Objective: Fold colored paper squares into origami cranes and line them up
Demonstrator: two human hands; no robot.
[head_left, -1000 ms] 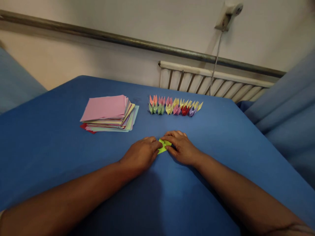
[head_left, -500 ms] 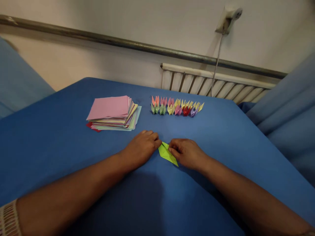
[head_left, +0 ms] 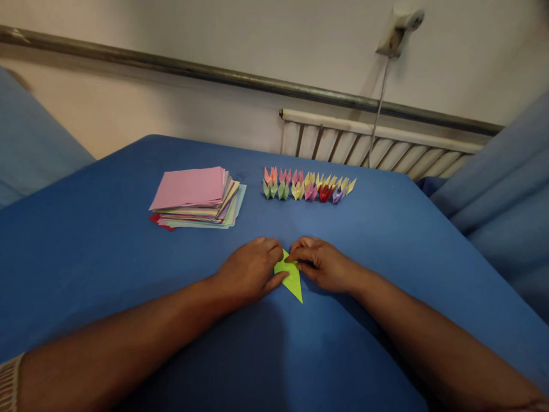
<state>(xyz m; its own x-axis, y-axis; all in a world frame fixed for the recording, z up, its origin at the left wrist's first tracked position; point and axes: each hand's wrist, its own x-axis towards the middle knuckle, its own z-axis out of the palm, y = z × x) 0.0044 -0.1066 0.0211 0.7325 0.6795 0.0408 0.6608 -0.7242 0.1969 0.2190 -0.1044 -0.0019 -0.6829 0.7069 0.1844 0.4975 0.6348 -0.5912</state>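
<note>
Backdrop: pale wall (head_left: pixel 214 28), metal rail (head_left: pixel 257 82) crossing it, radiator (head_left: pixel 364 127) at upper right.
Counter (head_left: pixel 107 246): blue, spanning the frame; apparently a firm backing for creases.
Paper stack (head_left: pixel 191 189): loose sheets, pink uppermost, left of centre; presumably placed off the working spot yet within reach.
Folded figures (head_left: pixel 311 191): two close rows, mixed colours, upper centre; probably grouped to stay clear of the hands.
Yellow-green paper (head_left: pixel 294 283): folded, centre of frame, one point toward the bottom; lies between both hands.
Left hand (head_left: pixel 253 266): thumb on the paper, fingers bent at its upper left, seemingly steadying it; cannot tell whether gripping or only pressing.
Right hand (head_left: pixel 326 266): thumb and forefinger seemingly clamped on the paper's upper right, likely for control.
Forearms (head_left: pixel 128 320): slanting inward from the lower corners.
</note>
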